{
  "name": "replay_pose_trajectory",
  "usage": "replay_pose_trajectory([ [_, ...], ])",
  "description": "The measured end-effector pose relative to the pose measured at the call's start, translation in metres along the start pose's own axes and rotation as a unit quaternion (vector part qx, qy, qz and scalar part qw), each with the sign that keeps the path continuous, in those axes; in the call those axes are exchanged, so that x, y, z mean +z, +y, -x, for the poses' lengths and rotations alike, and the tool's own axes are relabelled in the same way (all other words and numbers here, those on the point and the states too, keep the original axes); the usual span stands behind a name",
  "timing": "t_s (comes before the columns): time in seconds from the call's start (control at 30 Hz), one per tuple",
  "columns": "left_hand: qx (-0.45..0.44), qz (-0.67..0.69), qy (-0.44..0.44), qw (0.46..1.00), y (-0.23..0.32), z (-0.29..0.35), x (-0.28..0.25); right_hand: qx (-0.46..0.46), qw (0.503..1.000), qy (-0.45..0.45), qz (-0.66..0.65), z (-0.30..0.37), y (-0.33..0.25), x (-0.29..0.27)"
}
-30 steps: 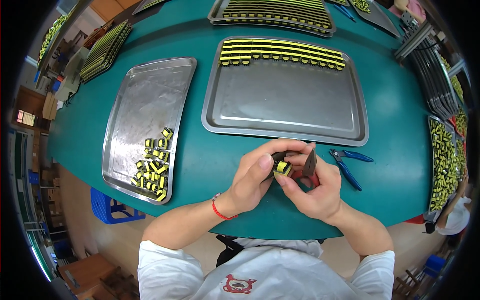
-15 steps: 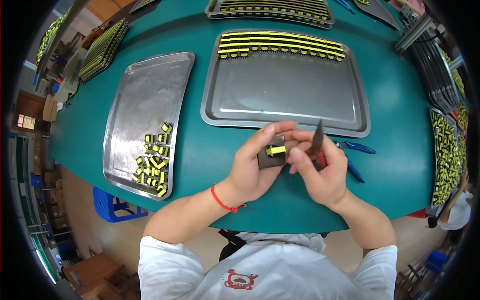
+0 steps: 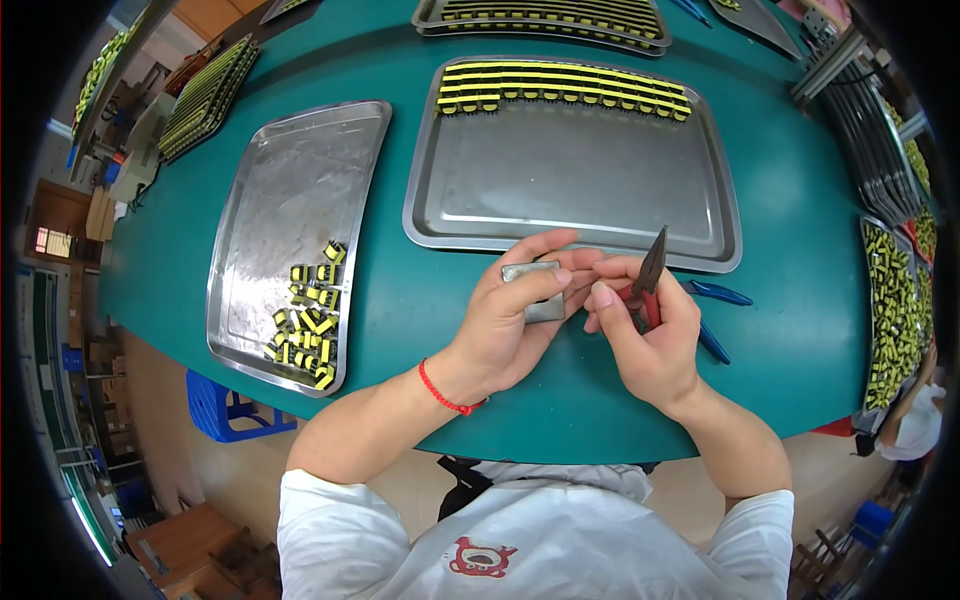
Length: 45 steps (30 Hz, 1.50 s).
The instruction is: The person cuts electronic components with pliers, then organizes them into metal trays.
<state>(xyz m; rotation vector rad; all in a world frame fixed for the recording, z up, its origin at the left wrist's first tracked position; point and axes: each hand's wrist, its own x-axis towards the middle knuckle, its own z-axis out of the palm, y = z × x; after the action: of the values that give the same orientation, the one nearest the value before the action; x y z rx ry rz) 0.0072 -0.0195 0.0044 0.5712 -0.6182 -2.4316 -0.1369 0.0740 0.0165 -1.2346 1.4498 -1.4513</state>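
Note:
My left hand (image 3: 490, 330) is closed around a small grey metal block (image 3: 546, 311), its thumb lying across the top face. No yellow-and-black part shows on the block now; the thumb and fingers cover some of it. Close beside it, my right hand (image 3: 655, 345) grips red-handled needle-nose pliers (image 3: 652, 266), their dark jaws pointing up and away from me. The right fingertips are near the left ones, and whether they pinch something small is too hard to make out.
Ahead lies a metal tray (image 3: 580, 175) with rows of yellow-and-black parts along its far side. A left tray (image 3: 290, 190) carries loose parts (image 3: 305, 335). Blue-handled pliers (image 3: 720, 293) rest beyond my right hand. Filled trays (image 3: 890, 320) stand at the right edge.
The block has turned over in my left hand, from a dark face with a yellow part to a paler face under the thumb. The pliers have tilted, showing their jaws more broadly.

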Motion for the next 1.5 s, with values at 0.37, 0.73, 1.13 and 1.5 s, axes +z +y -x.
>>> replay_pose_trajectory([
  [0.37, 0.011, 0.029, 0.017, 0.999, -0.001, -0.001, -0.003, -0.01, 1.0, 0.012, -0.014, 0.0, -0.002, 0.002],
  [0.73, 0.2, -0.251, -0.012, 0.947, -0.004, 0.009, 0.009, -0.007, 1.0, 0.015, -0.015, 0.003, 0.002, 0.002],
  [1.13, 0.455, -0.495, -0.122, 0.731, -0.001, 0.008, 0.0, -0.045, 0.996, -0.055, -0.057, 0.001, 0.011, -0.008],
  [1.5, 0.471, -0.519, -0.122, 0.703, 0.0, 0.008, -0.001, 0.013, 0.983, -0.134, -0.128, 0.008, 0.004, 0.002],
])
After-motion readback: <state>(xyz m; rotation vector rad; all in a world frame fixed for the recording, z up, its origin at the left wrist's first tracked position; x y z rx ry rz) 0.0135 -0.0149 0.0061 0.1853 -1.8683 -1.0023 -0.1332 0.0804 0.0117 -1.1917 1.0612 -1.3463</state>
